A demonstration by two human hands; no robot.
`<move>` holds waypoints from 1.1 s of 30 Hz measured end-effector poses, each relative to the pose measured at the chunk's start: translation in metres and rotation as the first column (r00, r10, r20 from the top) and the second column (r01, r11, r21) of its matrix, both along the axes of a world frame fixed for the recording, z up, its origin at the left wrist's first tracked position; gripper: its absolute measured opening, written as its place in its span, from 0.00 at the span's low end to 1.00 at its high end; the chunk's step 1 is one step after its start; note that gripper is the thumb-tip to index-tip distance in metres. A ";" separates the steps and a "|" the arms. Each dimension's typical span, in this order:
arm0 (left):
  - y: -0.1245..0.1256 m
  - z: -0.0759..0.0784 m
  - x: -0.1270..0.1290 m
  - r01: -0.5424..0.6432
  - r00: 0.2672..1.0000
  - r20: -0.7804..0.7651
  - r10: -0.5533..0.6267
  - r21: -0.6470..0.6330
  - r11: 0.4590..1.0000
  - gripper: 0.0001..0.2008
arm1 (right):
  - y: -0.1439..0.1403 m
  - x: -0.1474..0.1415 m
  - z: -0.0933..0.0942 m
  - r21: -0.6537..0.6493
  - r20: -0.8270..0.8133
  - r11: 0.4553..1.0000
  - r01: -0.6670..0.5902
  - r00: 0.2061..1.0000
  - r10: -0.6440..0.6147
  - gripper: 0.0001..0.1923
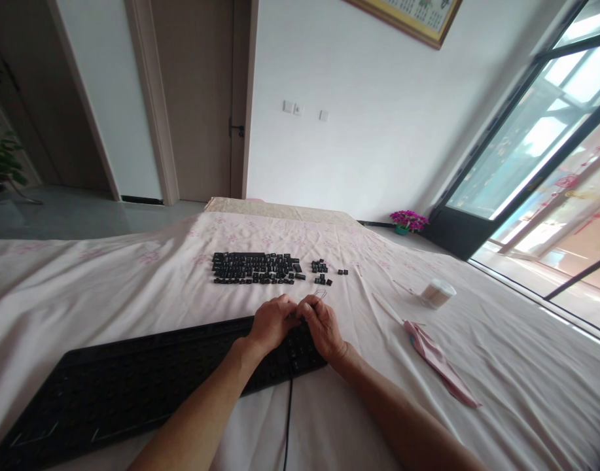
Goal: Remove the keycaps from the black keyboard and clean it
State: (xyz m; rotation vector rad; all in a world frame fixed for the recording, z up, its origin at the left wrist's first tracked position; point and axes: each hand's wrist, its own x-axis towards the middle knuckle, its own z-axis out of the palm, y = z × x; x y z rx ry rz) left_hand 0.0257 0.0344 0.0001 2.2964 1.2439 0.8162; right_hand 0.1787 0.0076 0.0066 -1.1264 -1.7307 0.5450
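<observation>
A black keyboard (147, 373) lies slantwise on the pink sheet, most of its keycaps off; some keys still show at its right end. Over that end, my left hand (274, 322) and my right hand (322, 327) meet, fingers closed and fingertips together. Whatever they pinch is hidden. A thin wire loop (320, 294) shows just beyond my right hand; I cannot tell whether it is held or lying on the sheet. Farther off, loose black keycaps (253, 269) are laid out in rows, with smaller groups of keycaps (319, 266) to their right.
The pink sheet (368, 405) is wrinkled. On the right are a clear tub of cotton swabs (438, 293), a pink cloth (441, 366) and a thin pale stick (388, 306). A black cable (288, 425) runs from the keyboard towards me.
</observation>
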 end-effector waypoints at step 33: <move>0.004 -0.008 -0.002 0.076 0.854 0.519 0.044 -0.209 0.975 0.23 | 0.004 0.005 0.009 0.290 0.146 0.955 0.057 0.984 -0.103 0.14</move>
